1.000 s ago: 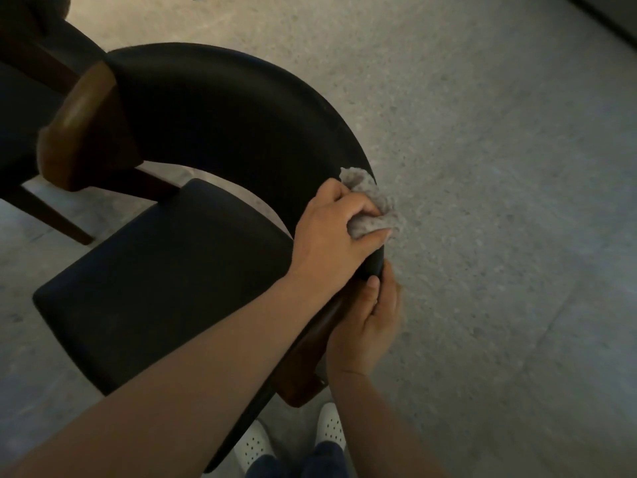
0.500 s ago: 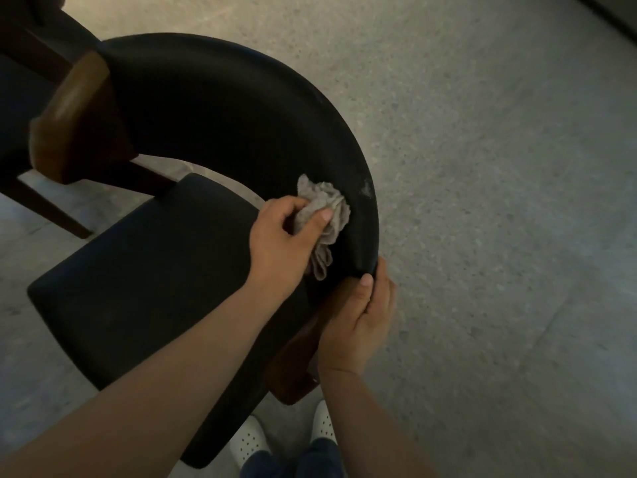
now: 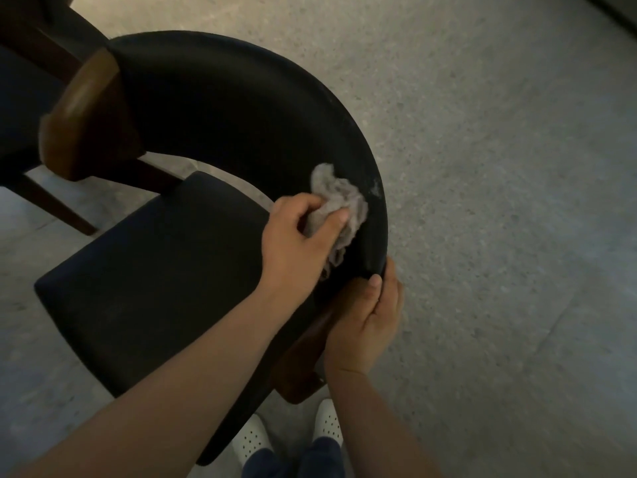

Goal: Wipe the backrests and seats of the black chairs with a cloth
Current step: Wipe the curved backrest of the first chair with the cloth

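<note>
The cloth lies bunched on the inner face of the backrest, near its right end. The left hand pinches it, fingers curled round it. From there the backrest's long curve runs up and leftward, so the next sweep likely goes that way. A pale smudge sits just right of the cloth, on the backrest's rim. The right hand grips the backrest's right end. The seat lies below the backrest. Count: one cloth, two hands, one whole chair, and part of a second chair past the backrest's left end.
</note>
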`<state>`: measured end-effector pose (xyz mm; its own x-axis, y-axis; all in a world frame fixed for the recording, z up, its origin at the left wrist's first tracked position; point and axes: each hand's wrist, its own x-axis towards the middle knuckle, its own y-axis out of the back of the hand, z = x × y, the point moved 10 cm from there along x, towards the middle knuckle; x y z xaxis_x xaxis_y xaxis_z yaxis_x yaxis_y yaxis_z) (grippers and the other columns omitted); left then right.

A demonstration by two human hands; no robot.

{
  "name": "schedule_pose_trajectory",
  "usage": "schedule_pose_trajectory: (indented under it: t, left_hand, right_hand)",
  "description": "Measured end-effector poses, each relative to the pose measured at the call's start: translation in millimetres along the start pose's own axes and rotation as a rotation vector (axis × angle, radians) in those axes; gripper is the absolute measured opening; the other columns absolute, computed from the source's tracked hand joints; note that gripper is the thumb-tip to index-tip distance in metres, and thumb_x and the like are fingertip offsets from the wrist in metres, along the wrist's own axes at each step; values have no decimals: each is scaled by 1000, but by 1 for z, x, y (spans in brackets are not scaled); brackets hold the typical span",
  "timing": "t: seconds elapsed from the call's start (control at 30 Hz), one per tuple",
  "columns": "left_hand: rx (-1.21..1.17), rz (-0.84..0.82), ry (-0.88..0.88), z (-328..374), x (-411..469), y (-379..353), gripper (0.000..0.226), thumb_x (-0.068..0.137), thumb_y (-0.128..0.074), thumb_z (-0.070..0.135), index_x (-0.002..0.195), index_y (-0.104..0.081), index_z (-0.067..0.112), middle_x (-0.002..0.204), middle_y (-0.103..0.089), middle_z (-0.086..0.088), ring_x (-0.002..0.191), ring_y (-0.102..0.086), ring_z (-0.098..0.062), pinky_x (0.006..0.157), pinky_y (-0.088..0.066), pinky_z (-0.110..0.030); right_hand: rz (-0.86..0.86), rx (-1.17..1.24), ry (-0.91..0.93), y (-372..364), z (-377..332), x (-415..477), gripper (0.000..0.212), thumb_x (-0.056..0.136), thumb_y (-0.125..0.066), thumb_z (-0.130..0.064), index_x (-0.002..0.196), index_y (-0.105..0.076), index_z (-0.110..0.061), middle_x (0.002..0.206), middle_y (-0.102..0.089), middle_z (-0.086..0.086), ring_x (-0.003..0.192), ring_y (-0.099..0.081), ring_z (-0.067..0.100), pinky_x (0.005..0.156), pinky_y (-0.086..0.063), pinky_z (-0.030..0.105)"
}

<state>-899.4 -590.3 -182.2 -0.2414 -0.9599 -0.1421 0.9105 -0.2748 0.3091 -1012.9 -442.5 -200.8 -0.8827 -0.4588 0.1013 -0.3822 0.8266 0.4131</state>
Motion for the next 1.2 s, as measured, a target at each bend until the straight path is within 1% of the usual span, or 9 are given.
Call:
schedule_pose_trajectory:
  t: [0.07, 0.17, 0.23, 0.3, 0.5, 0.77, 0.97, 1.07, 1.2]
  left_hand:
    - [77, -30, -85, 25, -2, -12, 28, 80, -71, 48, 97, -59, 31, 110, -50, 10, 97, -54, -1, 81, -47, -11]
    - [168, 1, -84, 31, 6, -25, 36, 74, -74, 54, 95, -57, 31, 109, -46, 9, 99, -53, -9, 86, -51, -25]
    - [132, 20, -65, 27, 10, -25, 34, 74, -76, 52, 91, -58, 28, 105, -48, 9, 92, -54, -6, 80, -49, -18]
    - [66, 26, -17, 18, 12, -19, 27, 76, -76, 45, 88, -59, 28, 100, -54, 9, 87, -55, -1, 73, -46, -10]
    - [-81, 80, 266, -47, -3, 12, 15, 87, -69, 27, 100, -62, 24, 97, -65, 7, 89, -63, -4, 77, -54, -21]
    - [-62, 2, 39, -23, -5, -12, 26, 88, -69, 30, 112, -64, 23, 110, -63, 5, 101, -60, -4, 90, -53, -28]
    - [-91, 57, 132, -49, 1, -8, 13, 90, -67, 23, 102, -68, 22, 97, -67, 8, 96, -63, -4, 88, -55, -34]
    - [-47, 50, 221, -71, 1, -5, 7, 91, -65, 22, 99, -66, 22, 91, -65, 8, 87, -63, 0, 83, -57, -29]
    - [18, 118, 169, -71, 4, 5, 3, 91, -65, 27, 94, -65, 28, 94, -64, 8, 91, -62, -3, 81, -52, -25]
  right_hand:
    - [-9, 12, -14, -1, 1, 0, 43, 97, -27, -40, 133, -45, -27, 112, -52, -8, 101, -45, -19, 82, -31, -3]
    - [-8, 3, -8, 0, 0, 0, 38, 97, -27, -40, 131, -40, -32, 112, -50, -9, 101, -44, -20, 83, -31, -3]
    - [-5, -13, 8, 1, -2, 0, 37, 98, -28, -37, 132, -41, -29, 112, -50, -9, 102, -42, -23, 83, -29, -5]
    - [-6, -35, 33, 0, -4, 0, 39, 99, -30, -32, 134, -44, -23, 111, -49, -8, 103, -40, -25, 83, -27, -6]
    - [10, -47, 30, 1, -3, -1, 43, 99, -29, -34, 136, -46, -19, 116, -51, -6, 105, -40, -24, 85, -28, -5]
    - [15, -9, 49, 1, -5, 1, 45, 99, -32, -29, 134, -51, -9, 112, -51, -4, 104, -41, -25, 83, -29, -5]
    - [14, -12, 13, 0, 2, 2, 44, 100, -33, -27, 135, -52, -9, 114, -56, 0, 102, -45, -20, 83, -32, -3]
    - [16, -16, -1, 1, 3, 1, 46, 100, -32, -31, 136, -51, -10, 114, -56, 1, 101, -45, -19, 83, -32, -2]
    - [14, -15, -4, 1, 4, 0, 50, 99, -30, -37, 137, -50, -12, 115, -57, 0, 102, -46, -18, 83, -32, -2]
